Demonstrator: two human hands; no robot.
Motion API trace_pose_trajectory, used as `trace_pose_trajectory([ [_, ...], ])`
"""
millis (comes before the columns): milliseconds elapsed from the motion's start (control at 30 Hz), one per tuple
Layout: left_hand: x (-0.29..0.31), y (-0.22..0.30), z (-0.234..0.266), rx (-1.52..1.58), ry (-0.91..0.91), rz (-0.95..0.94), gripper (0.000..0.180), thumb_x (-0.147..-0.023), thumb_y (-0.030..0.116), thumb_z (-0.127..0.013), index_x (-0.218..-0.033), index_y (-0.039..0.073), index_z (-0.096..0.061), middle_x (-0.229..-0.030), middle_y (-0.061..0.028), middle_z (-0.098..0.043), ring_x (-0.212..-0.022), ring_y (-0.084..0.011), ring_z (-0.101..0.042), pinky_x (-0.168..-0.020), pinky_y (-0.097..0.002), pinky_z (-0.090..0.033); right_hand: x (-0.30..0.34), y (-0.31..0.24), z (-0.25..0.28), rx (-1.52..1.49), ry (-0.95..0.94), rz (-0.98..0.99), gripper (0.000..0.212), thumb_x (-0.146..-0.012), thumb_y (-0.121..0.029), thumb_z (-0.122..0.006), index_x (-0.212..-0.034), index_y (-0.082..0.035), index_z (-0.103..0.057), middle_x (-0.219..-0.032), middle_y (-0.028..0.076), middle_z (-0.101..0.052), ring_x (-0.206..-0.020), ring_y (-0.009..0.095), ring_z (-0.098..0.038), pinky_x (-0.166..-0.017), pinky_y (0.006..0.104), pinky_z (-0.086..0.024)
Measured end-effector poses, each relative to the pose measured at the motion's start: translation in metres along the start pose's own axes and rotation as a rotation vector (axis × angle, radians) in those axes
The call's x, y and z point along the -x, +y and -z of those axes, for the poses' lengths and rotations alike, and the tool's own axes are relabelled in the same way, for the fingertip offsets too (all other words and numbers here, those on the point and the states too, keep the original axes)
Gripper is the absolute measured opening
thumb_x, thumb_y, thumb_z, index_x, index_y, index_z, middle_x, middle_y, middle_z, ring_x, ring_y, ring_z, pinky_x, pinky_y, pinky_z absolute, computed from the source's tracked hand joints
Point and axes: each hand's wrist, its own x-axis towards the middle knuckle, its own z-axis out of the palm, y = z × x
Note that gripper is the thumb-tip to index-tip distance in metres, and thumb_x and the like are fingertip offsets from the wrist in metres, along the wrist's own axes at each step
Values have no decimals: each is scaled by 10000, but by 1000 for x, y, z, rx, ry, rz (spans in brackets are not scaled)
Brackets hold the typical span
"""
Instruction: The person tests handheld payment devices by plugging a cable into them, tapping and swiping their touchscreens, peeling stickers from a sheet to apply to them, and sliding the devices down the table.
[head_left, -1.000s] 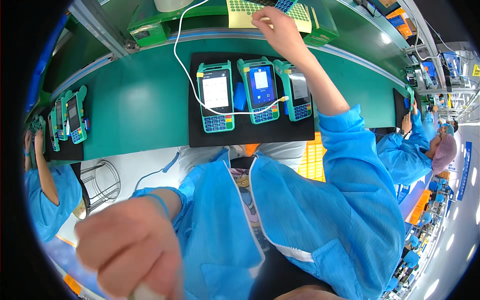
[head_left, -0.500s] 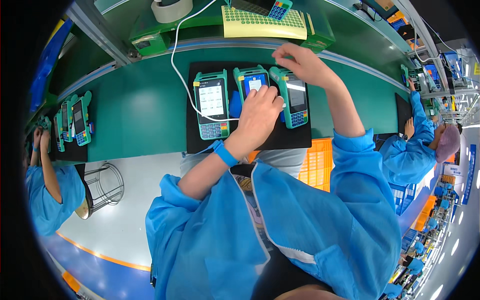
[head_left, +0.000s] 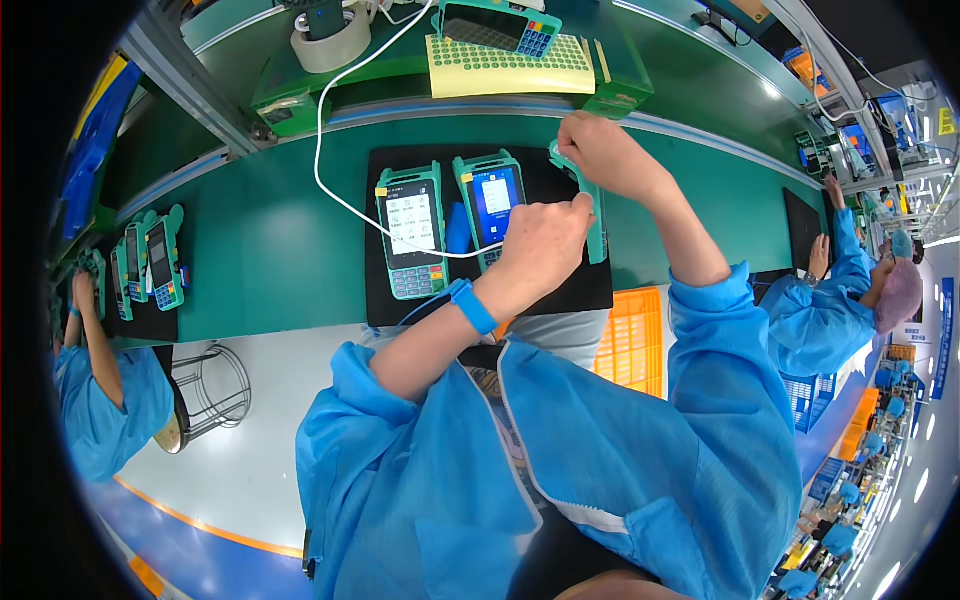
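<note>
The teal handheld terminal (head_left: 592, 215) stood tilted on its edge at the right end of the black mat (head_left: 590, 290). The right hand (head_left: 600, 155) gripped its top, and the left hand (head_left: 545, 245) closed around its lower side. Two more terminals (head_left: 412, 232) lay flat just beside it, a white cable (head_left: 330, 180) crossing them.

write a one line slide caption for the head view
Both hands, left hand and right hand, grip a teal handheld terminal tilted on edge beside two lit terminals on a black mat.
</note>
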Motion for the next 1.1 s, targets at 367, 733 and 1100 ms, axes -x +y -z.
trace_pose_trajectory([
  [367, 7, -14, 8, 127, -29, 89, 186, -988, 224, -623, -928, 51, -587, -708, -193, -675, -688, -416, -675, -578, -523, -515, 31, -18, -24, -132, 626, -85, 377, -892, -106, -740, -1210, -14, -559, -1142, 224, -648, -1024, 456, -641, -836, 474, -543],
  [733, 19, -36, 10, 211, -144, 174, 250, -986, 239, -632, -872, 18, -610, -725, -207, -679, -719, -451, -661, -613, -545, -488, 118, -64, -101, -284, 517, -271, 821, -879, -189, -703, -1589, -40, -319, -1639, 299, -249, -1479, 478, -335, -1188, 476, -344],
  [1100, 73, -49, 129, 264, 298, 403, 108, -1008, 105, -623, -1016, 10, -673, -654, -106, -629, -571, -150, -634, -528, -301, -453, 114, -95, -96, 3, 648, -176, 706, -831, -2, -687, -1497, -10, -455, -1581, 251, -376, -1398, 469, -428, -1141, 506, -395],
])
